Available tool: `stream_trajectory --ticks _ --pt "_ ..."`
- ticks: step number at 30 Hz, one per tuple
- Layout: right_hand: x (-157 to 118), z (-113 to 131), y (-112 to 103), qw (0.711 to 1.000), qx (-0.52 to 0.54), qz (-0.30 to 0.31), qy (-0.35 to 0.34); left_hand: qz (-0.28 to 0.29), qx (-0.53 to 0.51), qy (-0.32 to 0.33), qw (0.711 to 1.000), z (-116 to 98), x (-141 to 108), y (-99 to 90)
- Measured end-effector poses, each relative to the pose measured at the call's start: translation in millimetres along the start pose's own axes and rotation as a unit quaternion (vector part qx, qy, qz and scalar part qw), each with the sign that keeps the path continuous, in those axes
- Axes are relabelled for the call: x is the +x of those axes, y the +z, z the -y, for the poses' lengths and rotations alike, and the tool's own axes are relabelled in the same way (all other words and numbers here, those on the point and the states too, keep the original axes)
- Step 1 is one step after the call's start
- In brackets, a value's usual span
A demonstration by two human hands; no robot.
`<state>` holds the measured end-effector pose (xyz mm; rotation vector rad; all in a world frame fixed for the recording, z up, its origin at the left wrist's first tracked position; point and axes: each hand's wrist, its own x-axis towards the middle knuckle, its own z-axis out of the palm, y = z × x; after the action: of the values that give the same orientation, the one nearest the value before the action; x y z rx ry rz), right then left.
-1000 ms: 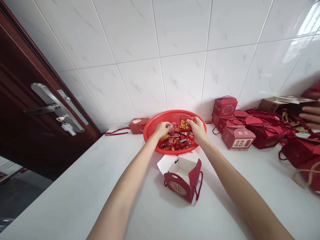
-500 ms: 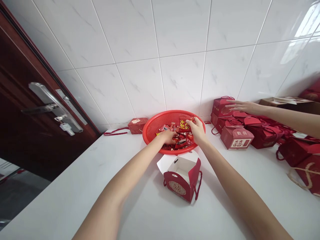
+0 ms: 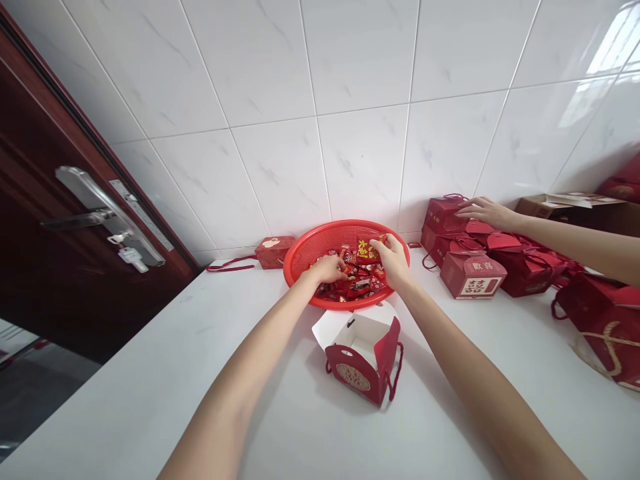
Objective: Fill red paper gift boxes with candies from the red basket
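Wrapped candies lie in a red plastic basket [image 3: 300, 260] against the tiled wall. My left hand [image 3: 330, 269] is over the candies in the basket, its fingers bent together; whatever they pinch is too small to make out. At the basket's right side, my right hand [image 3: 391, 257] grips a red packet [image 3: 367, 248] with yellow characters between thumb and fingers. In front of the basket stands an open red gift box [image 3: 357, 373], its white inside showing and its flaps spread, with a dark red cord handle at each side.
Closed red boxes [image 3: 473, 275] crowd the right, where another person's hand [image 3: 487, 212] reaches to the top one. A small red box [image 3: 275, 252] and a ribbon [image 3: 233, 265] lie left of the basket. A cardboard box [image 3: 575, 210] stands back right. A door [image 3: 60, 233] is left.
My left hand has shifted slightly up and left over the candies. The other person's hand has lowered a little, closer to the top red box. My right hand still holds the packet.
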<state>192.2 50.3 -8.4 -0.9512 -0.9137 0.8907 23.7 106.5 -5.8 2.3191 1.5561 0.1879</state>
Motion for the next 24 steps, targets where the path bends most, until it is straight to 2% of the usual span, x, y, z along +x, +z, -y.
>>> stream_trajectory --ticks 4,8,16,24 --pt "0 0 0 1.0 -0.002 0.007 -0.002 -0.067 -0.076 0.007 0.995 4 1 -3.3" --pt "1 -1 -1 1.0 -0.004 0.007 0.002 -0.095 -0.145 -0.006 0.985 6 3 -3.0" --pt "2 -1 -2 1.0 -0.007 0.007 0.001 -0.111 -0.212 -0.048 0.97 12 7 -2.2" --pt "0 0 -1 1.0 -0.003 0.011 0.004 -0.089 -0.249 -0.03 0.964 11 7 -1.7"
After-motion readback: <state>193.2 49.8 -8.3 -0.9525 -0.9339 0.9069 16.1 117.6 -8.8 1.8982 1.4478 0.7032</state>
